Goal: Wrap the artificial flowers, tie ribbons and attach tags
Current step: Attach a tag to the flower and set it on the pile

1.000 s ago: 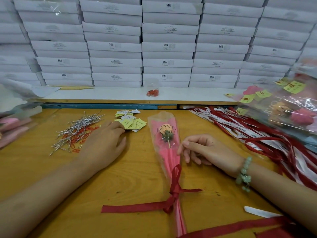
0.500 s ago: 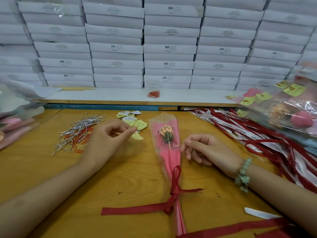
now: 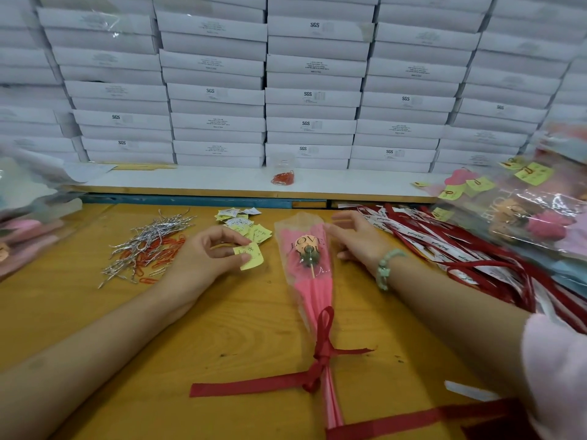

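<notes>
Single head-worn wide-angle view, set above the near edge of the counter (image 3: 95, 312), facing forward and down, close over the left hand (image 3: 203, 262) and right hand (image 3: 355, 242), forearms entering from the bottom corners, stacked white boxes (image 3: 219, 93) filling the top, lines bowed toward the edges

Packing workshop: stacked white cartons (image 3: 314, 96)

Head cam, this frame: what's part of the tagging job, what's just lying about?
In the job: left hand pinching yellow tag; right hand open beside wrapped flower; tied red ribbon; orange paper clips, likely next.
Lying about: silver twist ties; loose ribbon pile; stacked white boxes; bagged clips on shelf.
</notes>
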Demonstrator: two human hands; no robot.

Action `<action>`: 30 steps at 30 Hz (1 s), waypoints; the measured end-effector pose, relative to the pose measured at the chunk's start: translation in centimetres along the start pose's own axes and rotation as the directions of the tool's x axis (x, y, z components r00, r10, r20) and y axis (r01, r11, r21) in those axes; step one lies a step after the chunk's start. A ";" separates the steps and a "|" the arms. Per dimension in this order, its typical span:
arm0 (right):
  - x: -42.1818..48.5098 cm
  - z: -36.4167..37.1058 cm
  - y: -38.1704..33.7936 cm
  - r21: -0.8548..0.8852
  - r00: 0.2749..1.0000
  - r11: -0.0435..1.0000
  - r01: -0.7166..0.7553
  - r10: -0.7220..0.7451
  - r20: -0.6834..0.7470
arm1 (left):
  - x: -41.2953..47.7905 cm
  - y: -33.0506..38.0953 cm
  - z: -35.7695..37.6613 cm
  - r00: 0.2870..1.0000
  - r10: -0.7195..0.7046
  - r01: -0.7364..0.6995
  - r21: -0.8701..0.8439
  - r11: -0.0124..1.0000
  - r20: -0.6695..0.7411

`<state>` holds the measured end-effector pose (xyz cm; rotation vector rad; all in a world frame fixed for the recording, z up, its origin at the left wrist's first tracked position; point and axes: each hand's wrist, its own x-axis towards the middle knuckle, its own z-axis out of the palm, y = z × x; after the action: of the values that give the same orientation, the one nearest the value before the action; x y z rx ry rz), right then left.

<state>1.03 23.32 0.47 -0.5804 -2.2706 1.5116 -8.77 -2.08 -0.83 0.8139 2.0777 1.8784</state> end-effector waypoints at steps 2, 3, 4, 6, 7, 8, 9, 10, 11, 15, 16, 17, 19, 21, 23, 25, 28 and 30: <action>1.4 0.8 0.2 -0.127 0.994 0.987 0.103 -0.108 -0.035 | -0.1 0.1 0.0 1.000 -0.013 0.013 0.015 1.000 0.005; 2.1 1.1 0.3 -0.184 0.988 0.973 0.140 -0.148 -0.036 | -0.1 0.1 0.0 1.000 -0.018 0.018 0.022 1.000 0.012; 2.7 1.3 0.4 -0.224 0.983 0.960 0.167 -0.179 -0.033 | -0.1 0.2 0.0 1.000 -0.020 0.020 0.028 0.999 0.019; 3.6 1.4 0.5 -0.259 0.977 0.945 0.200 -0.214 -0.026 | -0.1 0.2 0.1 0.999 -0.007 0.006 0.028 1.000 0.047; 3.8 1.4 0.5 -0.263 0.976 0.943 0.202 -0.215 -0.021 | -0.1 0.2 0.2 0.998 0.000 -0.001 0.023 1.000 0.064; 3.9 1.3 0.5 -0.266 0.978 0.944 0.195 -0.206 -0.015 | -0.1 0.1 0.2 0.997 0.005 -0.006 0.019 1.000 0.075; 3.9 1.3 0.4 -0.270 0.981 0.945 0.184 -0.193 -0.008 | -0.1 0.1 0.2 0.997 0.007 -0.009 0.019 1.000 0.080; 3.8 1.2 0.5 -0.268 0.983 0.947 0.178 -0.186 -0.003 | 0.0 0.0 0.2 0.997 0.009 -0.010 0.020 1.000 0.081; 3.7 1.1 0.5 -0.256 0.982 0.950 0.180 -0.187 -0.002 | 0.1 0.0 0.1 0.997 0.008 -0.010 0.022 1.000 0.079; 2.9 1.0 0.8 -0.141 0.975 0.966 0.218 -0.223 -0.023 | 0.3 -0.1 0.1 0.996 0.011 -0.015 0.044 0.999 0.090; 2.6 1.0 0.7 -0.135 0.973 0.965 0.225 -0.229 -0.016 | 0.2 0.0 0.1 0.995 0.015 -0.020 0.045 0.999 0.101; 2.3 1.1 0.7 -0.141 0.973 0.963 0.228 -0.231 -0.002 | 0.2 0.0 0.1 0.994 0.021 -0.026 0.047 0.999 0.109; 1.5 1.2 0.7 -0.151 0.972 0.961 0.233 -0.231 0.033 | 0.1 0.0 0.1 0.993 0.023 -0.030 0.058 0.998 0.113; 0.7 1.3 0.6 -0.139 0.974 0.965 0.223 -0.216 0.060 | 0.0 0.2 0.2 0.993 0.019 -0.027 0.068 0.997 0.117; 0.0 1.5 0.5 -0.128 0.979 0.971 0.203 -0.197 0.060 | -0.3 0.4 0.4 0.991 0.039 -0.046 0.051 0.998 0.131; -0.7 1.8 0.4 -0.089 0.982 0.978 0.190 -0.190 0.011 | -0.5 0.8 0.8 0.991 0.058 -0.060 0.010 0.998 0.121; -1.8 2.6 -0.1 -0.001 0.977 0.980 0.198 -0.197 -0.081 | -0.9 1.0 1.6 0.998 0.051 -0.049 -0.062 0.997 0.046; -2.6 3.1 -0.5 0.018 0.954 0.962 0.273 -0.269 -0.132 | -1.4 1.1 2.3 0.999 0.050 -0.049 -0.075 0.996 0.015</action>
<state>1.65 19.34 -0.35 -0.3280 -2.1202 1.3386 -6.20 -0.84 -0.36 0.8680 1.9826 1.9552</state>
